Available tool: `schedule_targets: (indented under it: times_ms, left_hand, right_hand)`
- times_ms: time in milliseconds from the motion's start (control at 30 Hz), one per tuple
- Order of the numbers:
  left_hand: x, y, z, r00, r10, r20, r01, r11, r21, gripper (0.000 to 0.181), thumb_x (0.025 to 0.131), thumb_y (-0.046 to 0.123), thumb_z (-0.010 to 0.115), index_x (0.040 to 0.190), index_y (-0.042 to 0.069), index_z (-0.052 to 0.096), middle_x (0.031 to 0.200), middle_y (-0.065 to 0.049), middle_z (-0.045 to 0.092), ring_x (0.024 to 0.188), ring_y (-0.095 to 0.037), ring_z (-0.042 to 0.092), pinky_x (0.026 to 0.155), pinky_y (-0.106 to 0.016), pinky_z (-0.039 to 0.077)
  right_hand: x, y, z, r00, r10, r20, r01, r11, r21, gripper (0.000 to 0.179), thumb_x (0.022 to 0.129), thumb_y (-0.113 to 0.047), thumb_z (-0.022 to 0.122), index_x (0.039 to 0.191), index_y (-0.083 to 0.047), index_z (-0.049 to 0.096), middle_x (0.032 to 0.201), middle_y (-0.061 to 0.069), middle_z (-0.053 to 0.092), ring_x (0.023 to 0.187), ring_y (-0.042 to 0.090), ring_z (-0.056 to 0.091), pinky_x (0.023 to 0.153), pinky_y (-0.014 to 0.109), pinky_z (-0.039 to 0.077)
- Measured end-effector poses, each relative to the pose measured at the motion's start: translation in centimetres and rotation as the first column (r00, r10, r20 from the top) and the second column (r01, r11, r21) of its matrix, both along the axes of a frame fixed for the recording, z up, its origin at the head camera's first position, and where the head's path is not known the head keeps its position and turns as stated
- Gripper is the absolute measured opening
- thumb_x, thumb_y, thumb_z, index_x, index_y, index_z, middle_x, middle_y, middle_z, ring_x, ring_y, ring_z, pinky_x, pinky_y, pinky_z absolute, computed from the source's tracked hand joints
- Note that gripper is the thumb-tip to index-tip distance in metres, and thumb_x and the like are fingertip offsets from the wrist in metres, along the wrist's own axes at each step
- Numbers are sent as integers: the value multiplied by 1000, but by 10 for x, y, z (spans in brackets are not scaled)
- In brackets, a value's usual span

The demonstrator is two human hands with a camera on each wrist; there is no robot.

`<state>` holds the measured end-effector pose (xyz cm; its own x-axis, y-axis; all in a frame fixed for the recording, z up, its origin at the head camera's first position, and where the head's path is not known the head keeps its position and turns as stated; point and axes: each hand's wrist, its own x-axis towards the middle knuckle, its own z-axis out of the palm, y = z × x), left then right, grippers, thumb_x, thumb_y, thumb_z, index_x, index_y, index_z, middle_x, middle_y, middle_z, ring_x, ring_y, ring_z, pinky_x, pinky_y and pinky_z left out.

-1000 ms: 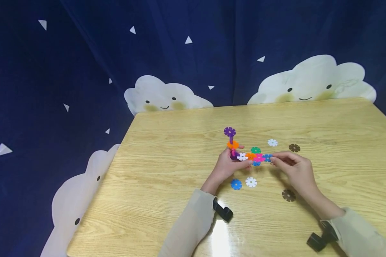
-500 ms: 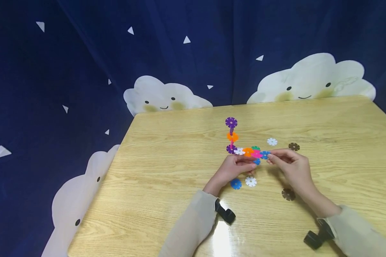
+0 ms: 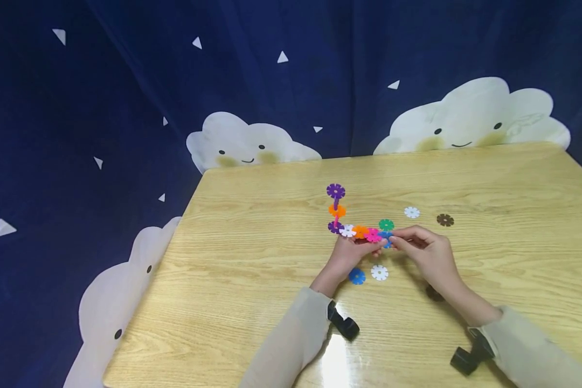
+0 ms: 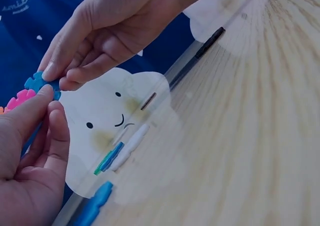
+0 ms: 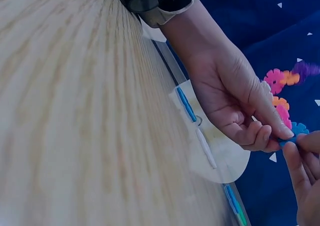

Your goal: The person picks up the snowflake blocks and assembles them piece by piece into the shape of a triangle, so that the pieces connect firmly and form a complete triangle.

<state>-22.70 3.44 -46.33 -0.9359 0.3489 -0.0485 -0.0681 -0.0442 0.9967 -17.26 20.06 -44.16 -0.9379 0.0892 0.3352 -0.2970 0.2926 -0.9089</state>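
Two hands squeeze the blue end of a flower chain

The colourful chain is on the near side of the green disc, and most of it is to the left of that disc. The left hand pinches the chain by its pink disc and blue end disc. The right hand, to the right of the green disc, pinches the blue end with thumb and finger. I can't tell if there are one or two blue pieces in that pinch.

The chain is bent like an L. Its long row runs left to right, with the blue end nearest the green disc. The corner is the lower purple disc, well left of the green disc. From there the other arm points away from the person, up to the top purple disc. I can't tell how much it tips upward.

It looks like the step is pushing a piece onto the blue end. The next move seems to need slots lined up, one hand steady and the other pressing.
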Motion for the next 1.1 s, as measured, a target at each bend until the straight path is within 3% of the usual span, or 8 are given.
schedule_targets:
  times_ms: [200,333,500,600,700,800,967,1100]
  left_hand:
    - [0,1,3,1000,29,10,-28,999,-38,18,82,13,79,94,0,73,85,-27,72,60,-7,66,72,-19,54]
    - [1,1,5,999,47,25,-46,997,-62,17,81,16,80,90,3,74,84,-25,73,61,-7,66,77,-19,54]
    - [2,-1,4,997,61,40,-58,995,-83,18,80,20,81,88,4,75,83,-21,74,65,-8,69,85,-21,53]
    - [2,-2,3,997,66,48,-61,994,-96,18,80,21,81,87,5,75,82,-20,74,66,-8,69,86,-21,52]
    - [3,-3,1,996,69,53,-63,992,-105,19,80,22,81,86,6,75,81,-18,75,66,-7,69,86,-21,52]
    - [3,-3,1,996,68,53,-63,993,-100,19,80,22,81,86,5,75,80,-18,75,65,-7,68,85,-21,53]
    - [3,-4,2,995,70,66,-63,993,-96,18,80,22,81,86,6,75,77,-16,75,65,-7,68,86,-21,52]
    - [3,-4,2,997,64,50,-60,995,-84,17,81,20,80,88,5,74,78,-17,75,64,-7,68,85,-20,53]
  right_hand:
    - [0,8,0,999,-26,-24,28,997,71,18,88,-7,71,104,2,72,90,-32,66,75,-4,69,67,10,54]
    - [-6,26,-1,994,-102,-42,107,984,140,19,89,-10,71,106,1,72,88,-33,64,71,-7,65,60,9,51]
    - [-19,59,-5,976,-191,-108,217,912,349,23,90,-12,70,107,4,69,88,0,69,72,-21,49,60,0,42]
    - [-28,79,-8,969,-218,-115,246,854,459,30,89,-11,71,110,9,66,89,20,64,73,-17,45,62,0,39]
    - [-34,94,-10,970,-237,-54,227,804,549,40,89,-17,72,114,13,62,86,21,59,74,4,48,64,16,38]
    - [-39,102,-12,973,-225,47,148,770,620,52,91,-25,70,119,17,57,83,20,51,73,24,43,62,28,34]
    - [-44,108,-17,973,-201,111,78,745,663,45,91,-21,69,113,18,61,82,20,48,74,27,41,61,31,32]
    - [-47,109,-18,975,-190,119,69,758,648,38,89,-15,71,107,17,62,84,22,52,76,28,46,63,30,33]
